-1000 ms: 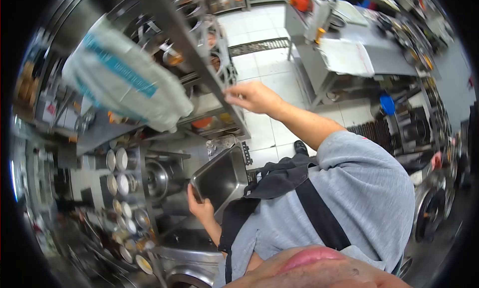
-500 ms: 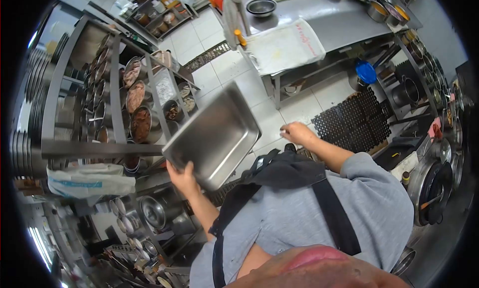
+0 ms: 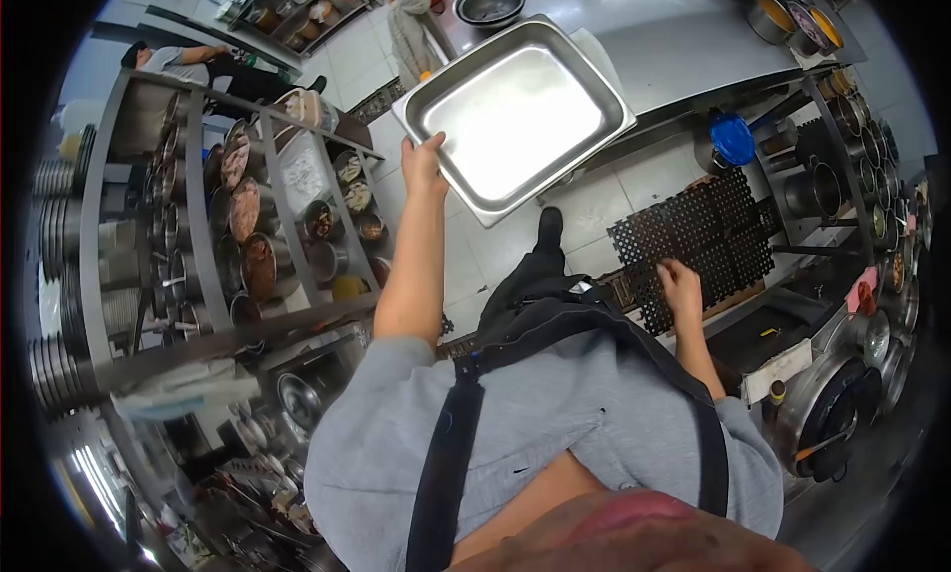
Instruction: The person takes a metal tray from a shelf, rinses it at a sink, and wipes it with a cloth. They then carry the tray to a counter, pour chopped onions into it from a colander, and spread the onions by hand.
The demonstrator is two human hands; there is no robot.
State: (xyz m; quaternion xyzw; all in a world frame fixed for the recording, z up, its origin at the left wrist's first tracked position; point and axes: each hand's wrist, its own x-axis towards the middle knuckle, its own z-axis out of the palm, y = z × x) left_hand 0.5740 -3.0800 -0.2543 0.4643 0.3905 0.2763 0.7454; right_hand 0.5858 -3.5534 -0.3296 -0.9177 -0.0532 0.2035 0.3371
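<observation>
My left hand grips the near left rim of a deep rectangular steel pan, thumb over the edge. The pan's bare, shiny inside faces me. It is held out in front, its far part overlapping the steel worktable in this view. My right hand hangs low at my right side, fingers loosely bent, with nothing visible in it. Behind it in view is a black perforated floor mat. A dark metal bowl stands on the worktable just beyond the pan.
A metal rack on the left carries bowls of meat and other food. A person is beyond it. A blue lid sits under the worktable's right part. Pots and a large wok line the right side.
The pan has swung forward and right in my left hand, from beside the rack to the worktable's edge. My right hand has dropped back to the right. A person has come into view at upper left.
</observation>
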